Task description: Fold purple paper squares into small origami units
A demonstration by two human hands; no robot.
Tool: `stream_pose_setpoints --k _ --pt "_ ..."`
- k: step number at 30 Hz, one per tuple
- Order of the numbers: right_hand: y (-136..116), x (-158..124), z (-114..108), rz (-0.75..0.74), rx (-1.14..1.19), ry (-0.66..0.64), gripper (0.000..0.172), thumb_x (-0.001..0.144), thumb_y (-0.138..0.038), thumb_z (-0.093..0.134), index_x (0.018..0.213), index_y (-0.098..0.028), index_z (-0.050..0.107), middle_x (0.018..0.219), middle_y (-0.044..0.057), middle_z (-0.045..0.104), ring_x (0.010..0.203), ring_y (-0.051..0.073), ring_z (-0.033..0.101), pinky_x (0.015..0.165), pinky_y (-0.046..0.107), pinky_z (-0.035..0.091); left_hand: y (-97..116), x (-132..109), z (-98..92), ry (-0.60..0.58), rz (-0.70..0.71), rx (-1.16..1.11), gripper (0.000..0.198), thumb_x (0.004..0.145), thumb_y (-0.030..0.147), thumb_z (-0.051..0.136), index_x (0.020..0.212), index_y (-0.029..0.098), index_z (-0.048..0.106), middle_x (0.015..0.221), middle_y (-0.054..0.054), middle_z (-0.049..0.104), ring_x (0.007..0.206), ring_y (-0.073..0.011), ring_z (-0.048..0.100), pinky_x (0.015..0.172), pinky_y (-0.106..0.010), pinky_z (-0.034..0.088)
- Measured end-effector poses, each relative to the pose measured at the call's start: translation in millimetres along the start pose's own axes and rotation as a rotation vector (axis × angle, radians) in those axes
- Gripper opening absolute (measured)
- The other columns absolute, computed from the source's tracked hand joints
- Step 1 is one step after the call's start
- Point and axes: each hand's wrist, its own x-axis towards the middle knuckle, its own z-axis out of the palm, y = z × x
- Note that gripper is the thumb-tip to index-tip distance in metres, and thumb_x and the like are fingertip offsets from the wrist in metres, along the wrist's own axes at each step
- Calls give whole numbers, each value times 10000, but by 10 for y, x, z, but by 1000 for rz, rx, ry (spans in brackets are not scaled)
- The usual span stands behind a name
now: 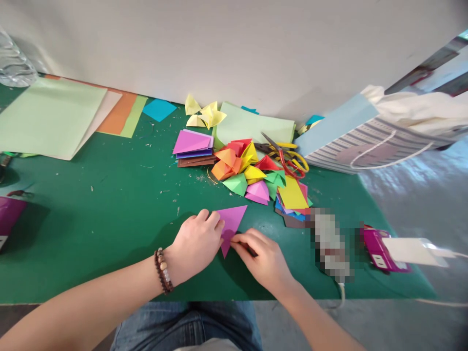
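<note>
A purple sheet of folded paper [234, 217], triangular in outline, is held just above the green table [120, 204]. My left hand [199, 241], with beaded bracelets at the wrist, grips its left side with curled fingers. Thumb and forefinger of my right hand [261, 256] pinch its lower right edge. Beyond the hands lie folded paper pieces: an orange one [225, 163], a green one [236, 184], a pink one [258, 191] and several others. A stack of coloured paper [193, 144] sits behind them, and another stack [292, 195] lies to the right.
Scissors with red and yellow handles [292, 163] rest beside a striped paper bag [340, 141]. Large pale green sheets [47, 114] lie at left. A blurred-out object with a cord [331, 243] and a purple box [380, 248] are at right; another purple box [10, 217] is at left.
</note>
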Motion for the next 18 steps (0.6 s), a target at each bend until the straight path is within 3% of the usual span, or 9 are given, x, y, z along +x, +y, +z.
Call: stream_pose_setpoints --k 11,18 --pt "103 128 14 237 -80 40 216 908 -327 555 770 -214 676 639 -10 581 593 145 538 628 279 402 14 -4 8 -12 -4 35 210 924 213 489 1099 171 596 1088 -83 577 927 -228 549 667 -337 515" --pt "328 310 -40 307 -88 96 301 900 -417 524 754 -209 686 656 13 628 582 153 548 602 284 401 5 0 19 -4 6 57 218 917 218 505 1104 166 605 1090 -90 576 909 -224 541 647 -334 499"
